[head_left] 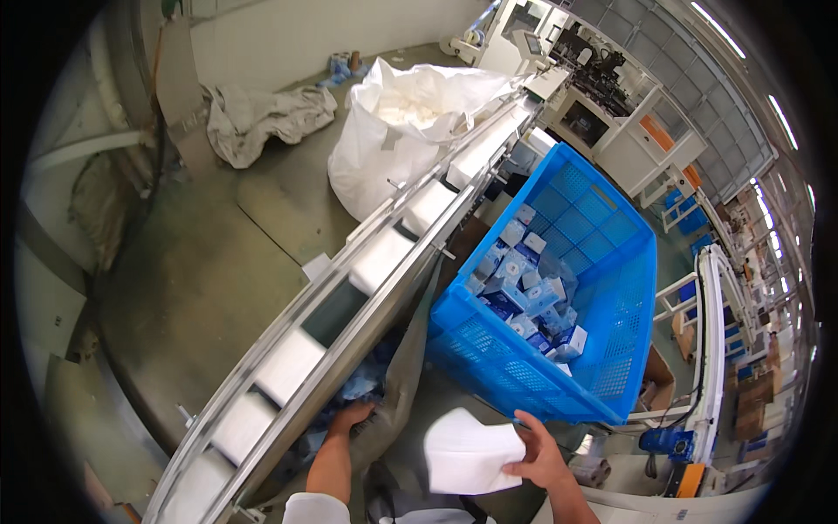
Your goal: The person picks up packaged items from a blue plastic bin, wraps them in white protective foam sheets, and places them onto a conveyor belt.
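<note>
In my right hand (543,456) is a stack of white tissues (471,452), gripped at its right edge between thumb and fingers. The stack bends, with its upper left corner raised. My left hand (353,416) reaches down beside the conveyor (334,312), among crumpled blue and clear plastic packaging (362,382) next to a hanging grey cloth (405,393). Its fingertips are mostly hidden there, so what they touch does not show. Along the conveyor lie several white tissue stacks (289,365) in a row.
Right of the conveyor stands a large blue plastic crate (489,371) with several small blue-and-white packs (526,293). A white bulk bag (367,157) of white scraps stands beyond the belt. Crumpled cloth (262,125) lies on the floor; a white machine (576,122) stands at the far end.
</note>
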`<state>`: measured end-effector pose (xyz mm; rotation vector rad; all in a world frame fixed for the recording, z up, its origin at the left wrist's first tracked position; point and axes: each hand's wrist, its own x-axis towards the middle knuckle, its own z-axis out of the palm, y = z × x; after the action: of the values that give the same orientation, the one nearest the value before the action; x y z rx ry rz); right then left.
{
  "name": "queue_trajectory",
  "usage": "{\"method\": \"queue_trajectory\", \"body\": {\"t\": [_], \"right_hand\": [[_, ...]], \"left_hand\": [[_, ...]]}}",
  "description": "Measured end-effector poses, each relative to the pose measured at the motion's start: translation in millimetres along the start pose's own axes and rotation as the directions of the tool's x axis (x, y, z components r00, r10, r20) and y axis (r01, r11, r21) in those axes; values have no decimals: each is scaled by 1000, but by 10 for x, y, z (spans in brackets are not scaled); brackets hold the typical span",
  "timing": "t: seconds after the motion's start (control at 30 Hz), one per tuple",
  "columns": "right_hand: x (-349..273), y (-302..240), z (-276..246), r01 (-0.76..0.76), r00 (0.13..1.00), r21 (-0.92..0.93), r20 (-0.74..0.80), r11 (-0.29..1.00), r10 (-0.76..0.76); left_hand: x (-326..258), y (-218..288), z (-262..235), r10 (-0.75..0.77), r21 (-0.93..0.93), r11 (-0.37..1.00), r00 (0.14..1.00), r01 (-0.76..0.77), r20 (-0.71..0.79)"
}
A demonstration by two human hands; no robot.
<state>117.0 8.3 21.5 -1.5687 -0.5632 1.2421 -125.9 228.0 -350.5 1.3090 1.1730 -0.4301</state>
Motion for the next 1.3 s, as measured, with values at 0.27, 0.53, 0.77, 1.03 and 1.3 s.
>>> {"method": "queue_trajectory", "body": {"t": [0.27,0.53,0.77,1.03,1.3], "right_hand": [[-274,-236,-341,90,971,-35,226,995,-80],[-412,254,-621,117,957,150,247,982,-152],[-298,517,-701,5,983,112,180,994,-25],[-13,677,-216,-152,987,3,60,988,151],[270,758,133,-269,935,25,-233,963,267]], "left_hand": [[-591,-101,70,-74,-605,794,997,66,11],[-1277,272,738,20,-367,826,673,-429,-740],[-1905,370,519,732,682,665,446,-305,-514],[346,-1389,333,80,116,993,806,-14,-586],[-42,-861,-344,-202,37,972,906,232,-372]]}}
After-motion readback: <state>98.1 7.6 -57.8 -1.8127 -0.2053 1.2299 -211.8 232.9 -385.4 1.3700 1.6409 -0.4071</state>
